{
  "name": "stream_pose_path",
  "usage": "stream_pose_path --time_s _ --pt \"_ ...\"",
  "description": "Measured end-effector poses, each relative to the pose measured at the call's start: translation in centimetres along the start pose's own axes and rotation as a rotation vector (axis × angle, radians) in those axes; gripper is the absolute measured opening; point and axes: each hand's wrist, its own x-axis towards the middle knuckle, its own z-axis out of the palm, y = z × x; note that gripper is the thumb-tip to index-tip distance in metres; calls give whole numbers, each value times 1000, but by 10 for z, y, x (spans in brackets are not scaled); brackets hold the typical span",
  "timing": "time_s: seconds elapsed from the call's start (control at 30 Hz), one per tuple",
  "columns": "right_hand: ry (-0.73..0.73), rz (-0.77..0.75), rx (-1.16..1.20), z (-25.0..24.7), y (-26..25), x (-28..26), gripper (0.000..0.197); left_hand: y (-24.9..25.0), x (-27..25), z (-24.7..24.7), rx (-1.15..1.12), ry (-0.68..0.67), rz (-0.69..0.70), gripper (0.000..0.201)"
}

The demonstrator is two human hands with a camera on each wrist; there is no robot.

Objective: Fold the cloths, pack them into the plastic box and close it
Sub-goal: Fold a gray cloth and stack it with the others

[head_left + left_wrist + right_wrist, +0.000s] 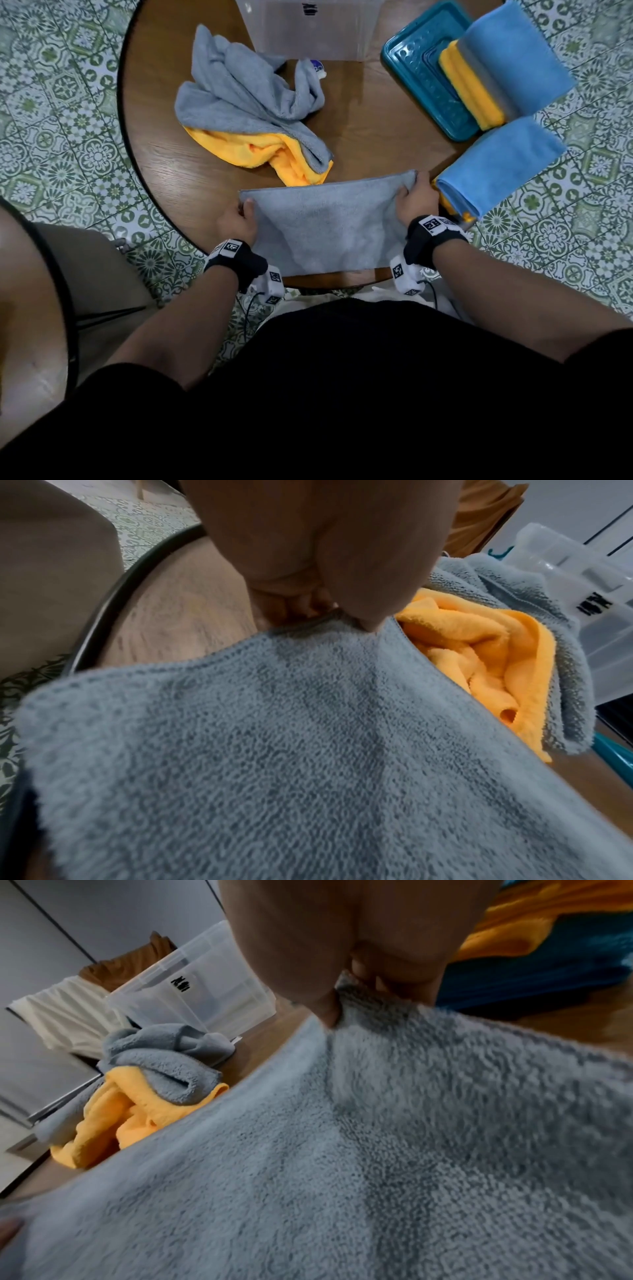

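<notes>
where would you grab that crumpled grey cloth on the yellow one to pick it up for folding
Take the crumpled grey cloth by the corner pointing away from you near the plastic box, coming from above on the left. That end sticks out free of the heap, while its near edge drapes over the yellow cloth, so a grip there would likely drag both. Both hands are busy now: left hand and right hand pinch the flat grey cloth.

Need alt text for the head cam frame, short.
Seen from above, a left hand and a right hand each pinch a far corner of a grey cloth spread at the near edge of a round wooden table. Behind it lie crumpled grey and yellow cloths, a clear plastic box and folded blue cloths.
</notes>
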Motion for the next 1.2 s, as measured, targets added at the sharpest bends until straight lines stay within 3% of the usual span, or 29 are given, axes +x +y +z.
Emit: stream_pose_path --time_s 0.07,0.2,0.27,0.37,0.47,0.6,0.7,0.87,1.1,1.2 --pt "-12 -11 -75 0 -3 -3 45 3 -6 -1 -28 0 -62 44" --pt "127 -272 -334 8 -4 -15 79 -1 -18 -1 -17 -14 -109 51" --pt "166 -374 -438 10 -3 -23 73 -12 -22 -3 20 -53 -111 53" --pt "122 -451 -567 13 11 -35 44 -30 -27 -6 69 -146 -154 64" --pt "30 -367 -577 13 32 -41 31 -39 -37 -12 45 -193 -192 51" --pt "-228 -137 -428 4 50 -37 37 -50 -43 -17 78 -296 -143 27" --pt "-182 -80 -388 0 57 -38 40 -53 -47 -22 115 -426 -122 21" --pt "3 62 -253 -9 72 -49 43 -47 -55 -28 75 -467 -174 14" --pt "-208 270 100 -17 90 -54 18 -44 -63 -28 -281 -585 -435 25" --pt "-202 306 280 -19 88 -56 11 -46 -59 -27 -356 -506 -433 22"
